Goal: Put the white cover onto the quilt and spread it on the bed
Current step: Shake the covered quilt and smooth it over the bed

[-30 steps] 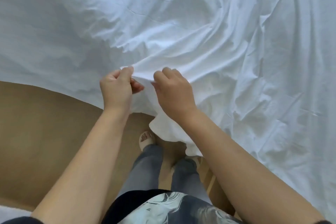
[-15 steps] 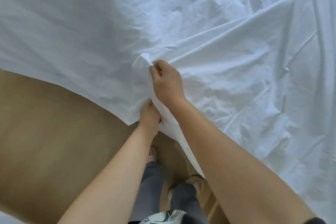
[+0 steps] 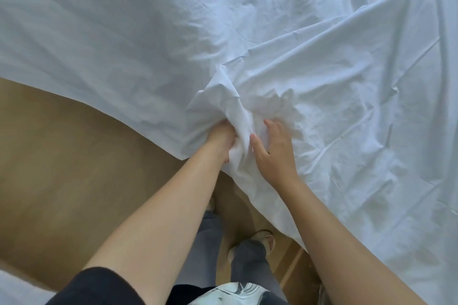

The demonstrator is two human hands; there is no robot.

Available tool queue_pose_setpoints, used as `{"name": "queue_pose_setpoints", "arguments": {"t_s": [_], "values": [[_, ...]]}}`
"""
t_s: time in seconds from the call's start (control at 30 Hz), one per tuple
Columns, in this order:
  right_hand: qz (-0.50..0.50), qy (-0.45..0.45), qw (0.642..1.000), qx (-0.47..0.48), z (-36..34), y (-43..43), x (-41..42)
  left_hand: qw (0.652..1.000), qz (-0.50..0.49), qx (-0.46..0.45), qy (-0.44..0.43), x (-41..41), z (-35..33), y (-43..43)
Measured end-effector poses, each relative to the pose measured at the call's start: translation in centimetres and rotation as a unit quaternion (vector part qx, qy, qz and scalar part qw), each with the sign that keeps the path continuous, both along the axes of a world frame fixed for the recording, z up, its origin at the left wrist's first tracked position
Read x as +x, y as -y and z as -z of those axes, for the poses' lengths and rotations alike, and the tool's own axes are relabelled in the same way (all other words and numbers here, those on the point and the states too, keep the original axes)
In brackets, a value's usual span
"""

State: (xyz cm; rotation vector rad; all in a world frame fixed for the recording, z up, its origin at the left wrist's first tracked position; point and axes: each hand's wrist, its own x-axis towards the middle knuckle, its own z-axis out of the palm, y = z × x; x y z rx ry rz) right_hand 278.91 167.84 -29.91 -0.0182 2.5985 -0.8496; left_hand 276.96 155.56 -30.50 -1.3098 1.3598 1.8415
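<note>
The white cover (image 3: 309, 82) lies rumpled over the bed and fills the upper and right part of the view. Its near corner is bunched up at the bed's edge. My left hand (image 3: 223, 137) is pushed into that bunched corner, its fingers hidden inside the cloth. My right hand (image 3: 273, 151) lies on top of the same corner just to the right, fingers spread and pressing the fabric. I cannot tell the quilt apart from the cover; only white cloth shows.
A tan wooden floor (image 3: 74, 168) runs along the left and below the bed's edge. My legs in grey trousers and sandalled feet (image 3: 262, 240) stand close to the bed. A bit of white cloth (image 3: 14, 290) shows at the bottom left corner.
My left hand let go of the pinched edge and went down and into the bunched corner. My right hand released its pinch and now lies flat on the cloth.
</note>
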Motion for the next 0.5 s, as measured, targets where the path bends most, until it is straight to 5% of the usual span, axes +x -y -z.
{"name": "queue_pose_setpoints", "arguments": {"t_s": [0.2, 0.27, 0.5], "values": [[-0.013, 0.007, 0.995, 0.102, 0.4, -1.7, 1.8, 0.925, -0.337, -0.137, -0.112, -1.2, -0.9, 7.5], [-0.026, 0.026, 0.992, 0.124, 0.5, -1.6, 1.5, 0.923, -0.339, -0.145, -0.112, -0.5, 0.1, 7.7], [-0.166, 0.080, 0.924, 0.336, 3.2, -0.7, 2.6, 0.952, -0.271, 0.068, -0.123, 1.1, 0.1, 1.9]]}}
